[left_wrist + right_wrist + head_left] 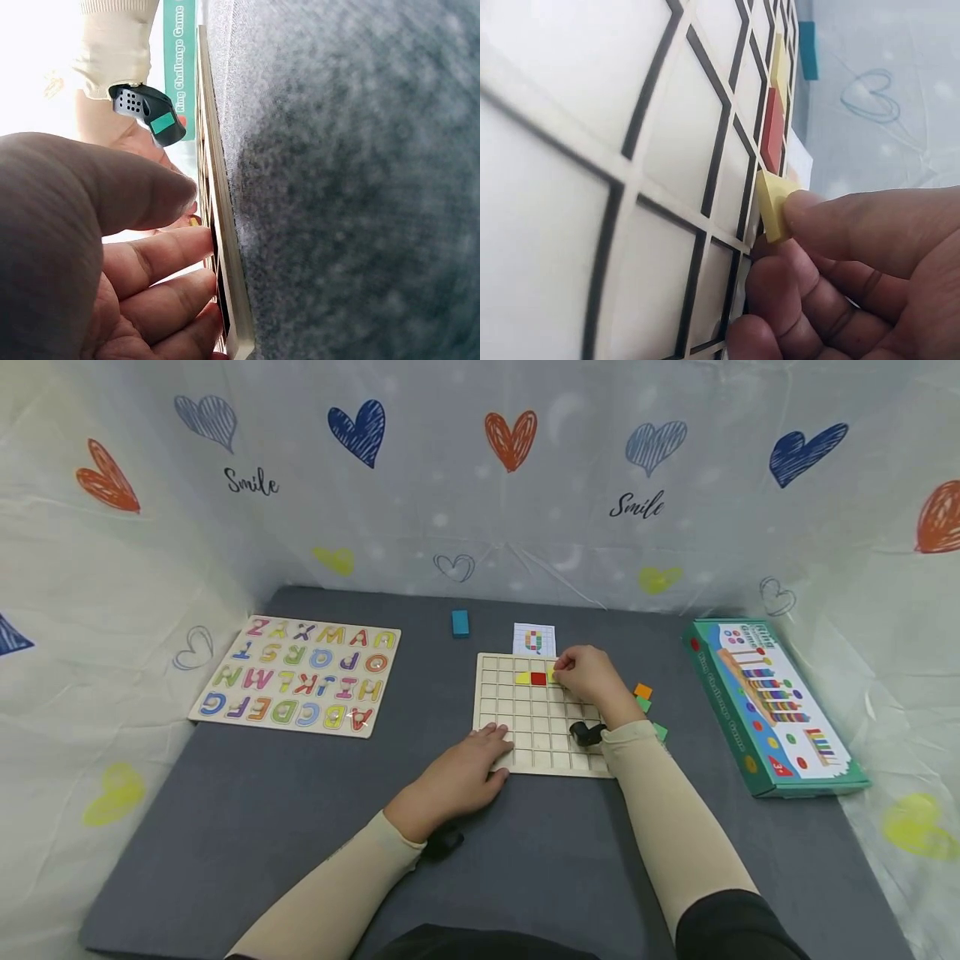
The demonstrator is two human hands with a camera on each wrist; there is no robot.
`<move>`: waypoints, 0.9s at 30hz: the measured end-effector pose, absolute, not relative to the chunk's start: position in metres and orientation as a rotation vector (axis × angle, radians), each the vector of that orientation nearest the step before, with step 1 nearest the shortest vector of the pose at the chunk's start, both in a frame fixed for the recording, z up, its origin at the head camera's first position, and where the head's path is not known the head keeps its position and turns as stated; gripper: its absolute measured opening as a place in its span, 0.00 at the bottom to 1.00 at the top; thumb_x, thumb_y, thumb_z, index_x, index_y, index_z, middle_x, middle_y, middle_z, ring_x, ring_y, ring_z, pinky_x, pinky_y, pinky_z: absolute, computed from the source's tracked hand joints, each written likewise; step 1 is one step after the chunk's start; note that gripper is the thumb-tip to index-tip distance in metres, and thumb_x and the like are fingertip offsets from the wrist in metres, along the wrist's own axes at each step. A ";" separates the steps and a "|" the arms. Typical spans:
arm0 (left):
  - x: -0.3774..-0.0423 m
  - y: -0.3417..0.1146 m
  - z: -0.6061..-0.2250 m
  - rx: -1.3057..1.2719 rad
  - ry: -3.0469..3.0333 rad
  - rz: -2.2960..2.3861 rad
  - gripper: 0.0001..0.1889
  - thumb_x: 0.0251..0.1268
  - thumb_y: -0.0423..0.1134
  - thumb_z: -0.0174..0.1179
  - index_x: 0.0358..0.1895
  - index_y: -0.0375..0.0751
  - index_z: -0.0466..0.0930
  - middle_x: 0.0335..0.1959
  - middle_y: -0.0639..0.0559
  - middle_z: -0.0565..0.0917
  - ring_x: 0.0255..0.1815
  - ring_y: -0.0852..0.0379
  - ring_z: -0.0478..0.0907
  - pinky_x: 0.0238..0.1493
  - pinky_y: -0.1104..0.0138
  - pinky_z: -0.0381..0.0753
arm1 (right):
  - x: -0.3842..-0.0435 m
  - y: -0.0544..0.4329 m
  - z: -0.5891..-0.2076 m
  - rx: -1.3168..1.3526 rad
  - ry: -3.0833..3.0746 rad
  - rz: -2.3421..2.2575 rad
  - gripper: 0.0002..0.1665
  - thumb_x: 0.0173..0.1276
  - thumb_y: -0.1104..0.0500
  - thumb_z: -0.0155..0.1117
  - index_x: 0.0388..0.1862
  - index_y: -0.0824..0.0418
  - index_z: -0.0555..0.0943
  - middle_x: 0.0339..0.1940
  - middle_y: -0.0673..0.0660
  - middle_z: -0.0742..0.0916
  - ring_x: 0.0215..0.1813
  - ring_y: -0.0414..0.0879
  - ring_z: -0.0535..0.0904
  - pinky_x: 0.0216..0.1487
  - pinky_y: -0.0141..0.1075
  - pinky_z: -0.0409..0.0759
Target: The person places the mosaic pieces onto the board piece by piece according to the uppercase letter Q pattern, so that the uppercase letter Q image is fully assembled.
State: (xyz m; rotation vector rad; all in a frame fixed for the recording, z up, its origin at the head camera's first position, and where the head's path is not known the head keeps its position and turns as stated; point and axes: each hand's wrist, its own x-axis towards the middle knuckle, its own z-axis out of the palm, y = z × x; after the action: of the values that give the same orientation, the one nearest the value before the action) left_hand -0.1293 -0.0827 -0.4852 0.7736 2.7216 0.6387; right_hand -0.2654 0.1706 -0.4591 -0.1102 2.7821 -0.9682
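A wooden grid board (pixel 531 722) lies flat on the dark grey table. My right hand (pixel 592 678) pinches a yellow tile (pixel 771 206) between thumb and fingers, close over a cell in the board's upper part. Beside it, a red square tile (pixel 538 679) sits in the grid, with a yellow triangular tile (pixel 522 678) to its left. My left hand (pixel 465 772) rests on the board's lower left edge, its fingers extended, as the left wrist view also shows. A patterned card (pixel 533 640) with a colored figure on a grid touches the board's far edge.
Loose orange (pixel 642 691) and green tiles (pixel 660 732) lie right of the board, partly behind my right forearm. An alphabet board (pixel 296 677) is at the left, a green game box (pixel 776 710) at the right. A blue block (pixel 460 623) stands toward the back.
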 end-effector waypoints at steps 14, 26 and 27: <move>-0.130 -0.083 -0.486 0.792 2.730 0.640 0.26 0.84 0.43 0.60 0.78 0.40 0.76 0.86 0.44 0.68 0.89 0.47 0.60 0.89 0.49 0.63 | -0.265 0.167 -0.460 -0.089 2.796 -0.863 0.09 0.80 0.58 0.66 0.44 0.64 0.87 0.44 0.62 0.87 0.47 0.57 0.80 0.48 0.46 0.81; -0.129 -0.083 -0.484 0.790 2.729 0.644 0.26 0.84 0.43 0.60 0.78 0.39 0.77 0.86 0.43 0.68 0.89 0.47 0.61 0.89 0.49 0.63 | -0.265 0.166 -0.460 -0.078 2.810 -0.827 0.10 0.80 0.58 0.67 0.42 0.64 0.87 0.47 0.63 0.89 0.46 0.57 0.82 0.48 0.47 0.82; -0.129 -0.083 -0.484 0.791 2.729 0.646 0.26 0.84 0.43 0.60 0.78 0.39 0.77 0.85 0.43 0.68 0.89 0.47 0.61 0.89 0.50 0.63 | -0.265 0.166 -0.460 -0.074 2.812 -0.825 0.10 0.80 0.58 0.67 0.42 0.64 0.87 0.47 0.63 0.89 0.46 0.57 0.82 0.47 0.47 0.82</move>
State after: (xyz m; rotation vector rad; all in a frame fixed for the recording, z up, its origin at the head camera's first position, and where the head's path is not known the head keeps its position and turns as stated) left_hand -0.1288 -0.0828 -0.4840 0.7911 2.7290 0.6461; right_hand -0.2646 0.1664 -0.4601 -0.0742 2.8117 -0.8252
